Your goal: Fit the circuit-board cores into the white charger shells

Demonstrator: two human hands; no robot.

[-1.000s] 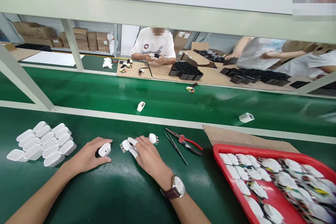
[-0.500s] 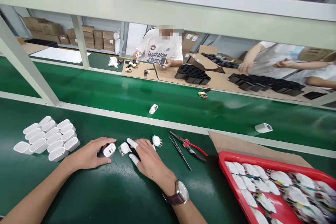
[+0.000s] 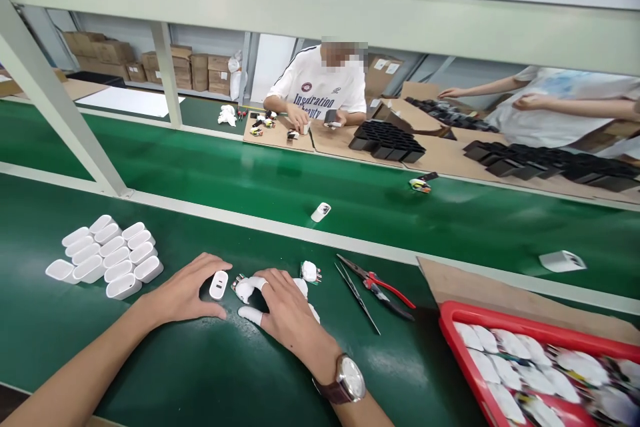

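My left hand [image 3: 187, 290] curves around a white charger housing [image 3: 219, 285] with port slots in its end face. Thumb and fingertips are spread apart, with a gap between the thumb and the housing. Just right of it lies a circuit board wrapped in white [image 3: 243, 289], its metal parts facing the housing. My right hand [image 3: 290, 307], white covers on thumb and index finger, is at this board. Its index finger reaches the board while the thumb stays apart below. More white-wrapped boards [image 3: 311, 271] lie behind the right hand, some partly hidden.
White housings [image 3: 117, 257] stand grouped at left. Tweezers [image 3: 358, 298] and red-handled pliers [image 3: 375, 283] lie right of my hands. A red tray [image 3: 450, 320] holds several wrapped boards. Beyond a rail, a green belt [image 3: 240, 180] carries a white housing [image 3: 321, 212]; people work across it.
My left thumb and fingers have spread wider around the housing, which has turned slightly. The board by my right hand has turned. Belt items have shifted right; the whole view has shifted too.
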